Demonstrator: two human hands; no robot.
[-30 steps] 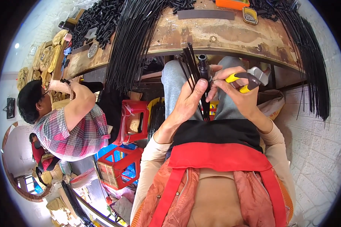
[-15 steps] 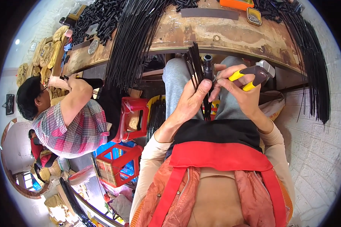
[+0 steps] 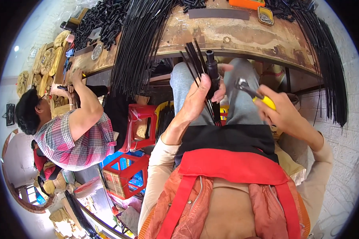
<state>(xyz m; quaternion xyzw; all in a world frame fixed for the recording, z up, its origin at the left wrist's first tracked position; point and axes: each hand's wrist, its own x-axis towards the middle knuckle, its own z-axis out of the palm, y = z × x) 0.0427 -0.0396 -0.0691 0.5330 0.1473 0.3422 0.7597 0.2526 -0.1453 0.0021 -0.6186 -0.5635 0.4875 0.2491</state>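
Observation:
Above my lap, my left hand (image 3: 196, 97) is closed around a black tubular fitting (image 3: 212, 65) with a round open top end. Several thin black rods (image 3: 195, 59), like umbrella ribs, fan up beside the fitting in the same grip. Their lower ends hang below the palm. To the right, my right hand (image 3: 283, 109) grips yellow-and-dark-handled pliers (image 3: 268, 103). Their metal head points left towards the fitting, with a gap between them. Motion blurs the pliers' head, so its jaws cannot be made out.
Ahead stands a worn wooden bench (image 3: 227, 40) with long bundles of black rods (image 3: 141, 44) hanging over its edge. A heap of black parts (image 3: 103, 24) and a small tray of metal bits (image 3: 265, 16) lie on it. Another person (image 3: 73, 131) works at left, near red stools (image 3: 127, 175).
My right hand has pulled away from the fitting to the right and lower, swinging the pliers' head round to the left. My left hand has shifted slightly left, still holding the fitting and rods.

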